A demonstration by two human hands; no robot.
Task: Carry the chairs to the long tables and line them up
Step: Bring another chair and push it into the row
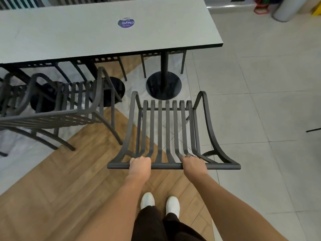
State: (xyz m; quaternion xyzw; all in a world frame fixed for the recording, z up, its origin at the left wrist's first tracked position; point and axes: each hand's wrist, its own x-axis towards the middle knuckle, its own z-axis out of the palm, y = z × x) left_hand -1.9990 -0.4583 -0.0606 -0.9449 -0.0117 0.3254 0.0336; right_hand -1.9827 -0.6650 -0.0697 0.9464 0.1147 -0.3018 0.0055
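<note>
While both hands are gripping its top rail, the chair (166,129) is standing at centre frame, facing the table (69,35) that is filling the upper left. The left hand (140,164) is curling round the rail left of centre, and the right hand (194,164) is curling round it right of centre. A second chair (69,105) is sitting at left, just beside the first, partly under the table edge. White shoes (147,200) are showing at the bottom.

1. A canteen or food-court dining hall: a long pale-grey laminate table (86,37) on black round pedestal bases (163,85).
2. Matching dark slatted metal chairs (57,108) line its near edge.
3. Tiled and wood-pattern floor (260,75).
</note>
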